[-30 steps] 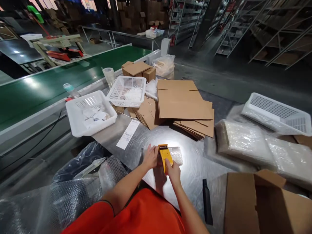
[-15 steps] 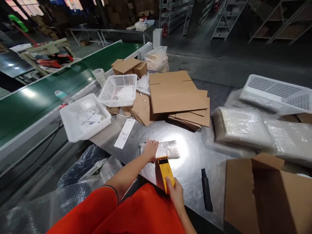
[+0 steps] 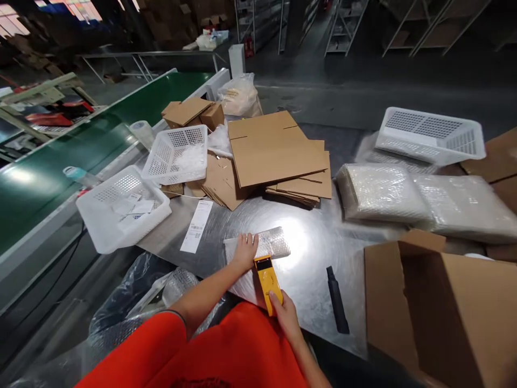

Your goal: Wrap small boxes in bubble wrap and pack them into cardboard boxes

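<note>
One bubble-wrap packet [image 3: 275, 242], already folded, lies on the counter [image 3: 309, 293] beneath the open left hand [image 3: 245, 252]; right hand [image 3: 287, 315] grips yellow tool [image 3: 268, 282]; printed label [image 3: 196, 226], loose, left of both hands.

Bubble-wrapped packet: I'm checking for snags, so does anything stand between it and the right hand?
Yes, the yellow tool held in the right hand; its far end is at the near side of the bubble-wrapped packet. I see nothing else between them.
</note>
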The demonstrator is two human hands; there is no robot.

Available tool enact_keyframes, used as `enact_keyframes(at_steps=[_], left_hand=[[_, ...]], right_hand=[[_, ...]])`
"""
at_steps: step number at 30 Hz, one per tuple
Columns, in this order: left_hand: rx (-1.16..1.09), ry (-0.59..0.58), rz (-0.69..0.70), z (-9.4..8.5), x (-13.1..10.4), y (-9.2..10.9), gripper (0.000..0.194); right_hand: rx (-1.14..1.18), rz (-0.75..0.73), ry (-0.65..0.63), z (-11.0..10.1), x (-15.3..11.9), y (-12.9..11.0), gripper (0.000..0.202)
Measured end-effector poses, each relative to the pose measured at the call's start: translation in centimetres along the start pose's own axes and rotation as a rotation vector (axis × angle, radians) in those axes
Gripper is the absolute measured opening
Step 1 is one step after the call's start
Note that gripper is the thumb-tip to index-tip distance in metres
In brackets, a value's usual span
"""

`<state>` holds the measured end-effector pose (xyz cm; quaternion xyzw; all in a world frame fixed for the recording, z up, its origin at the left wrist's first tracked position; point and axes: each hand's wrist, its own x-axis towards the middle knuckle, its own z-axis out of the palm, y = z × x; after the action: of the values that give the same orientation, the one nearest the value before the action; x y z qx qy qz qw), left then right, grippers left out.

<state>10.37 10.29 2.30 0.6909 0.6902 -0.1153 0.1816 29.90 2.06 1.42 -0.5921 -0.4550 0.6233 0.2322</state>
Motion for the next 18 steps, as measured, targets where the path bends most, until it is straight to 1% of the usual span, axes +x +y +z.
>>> enact_keyframes(at_steps=[3, 7, 9, 11, 12, 14, 16, 18], left_hand=[[-0.075, -0.062, 0.026, -1.6, 1.5, -1.7, 0.102], [-0.183, -0.194, 0.059, -4.0, 4.6, -4.6, 0.112], [-0.240, -0.256, 0.083, -5.0, 6.1, -5.9, 0.105], [-0.296, -0.288, 0.102, -6.0, 7.2, -7.3, 0.093], [-0.320, -0.287, 0.105, -6.4, 7.7, -8.0, 0.088], [-0.347, -0.237, 0.088, -7.4, 8.2, -9.5, 0.081], [-0.345, -0.146, 0.051, -8.3, 8.3, -10.6, 0.076], [-0.326, -0.039, 0.015, -9.0, 8.0, -11.1, 0.067]], right_hand=[[0.005, 0.007, -0.009, -0.8, -0.9, -0.1, 0.066], [0.050, 0.032, -0.028, -2.1, -2.6, 0.6, 0.067], [0.070, 0.033, -0.019, -1.9, -2.2, 0.5, 0.069], [0.071, 0.023, -0.010, -1.0, -0.6, -0.5, 0.072], [0.066, 0.013, -0.011, -0.3, 0.5, -1.2, 0.071], [0.058, -0.011, -0.010, 1.1, 3.0, -2.9, 0.070], [0.043, -0.037, 0.002, 2.4, 5.4, -4.6, 0.067], [0.011, -0.058, 0.023, 3.3, 7.6, -6.2, 0.065]])
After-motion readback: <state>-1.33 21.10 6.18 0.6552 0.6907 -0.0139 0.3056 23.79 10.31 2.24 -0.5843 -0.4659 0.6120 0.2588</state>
